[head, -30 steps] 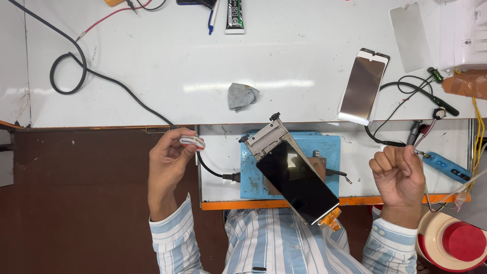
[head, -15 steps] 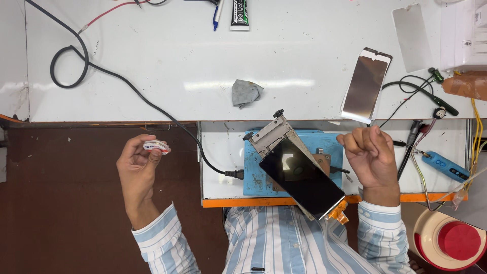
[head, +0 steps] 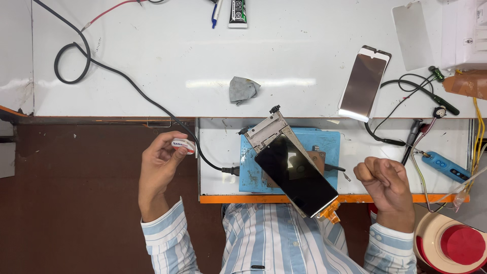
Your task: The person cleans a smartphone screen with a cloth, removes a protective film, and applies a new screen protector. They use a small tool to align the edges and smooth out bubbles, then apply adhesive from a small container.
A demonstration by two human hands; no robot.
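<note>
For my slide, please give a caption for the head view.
Left hand pinches a small white roll; right hand is fisted beside a dark phone screen.

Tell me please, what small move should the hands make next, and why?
Probably bring both hands back over the dark phone screen clamped in the metal holder on the blue mat. The left hand pinches a small white and red roll off to the side, the right hand is a closed fist, and nothing touches the screen.

Left hand (head: 160, 165) pinches a small white spool (head: 183, 146) (right hand (head: 385, 183) fisted).
</note>
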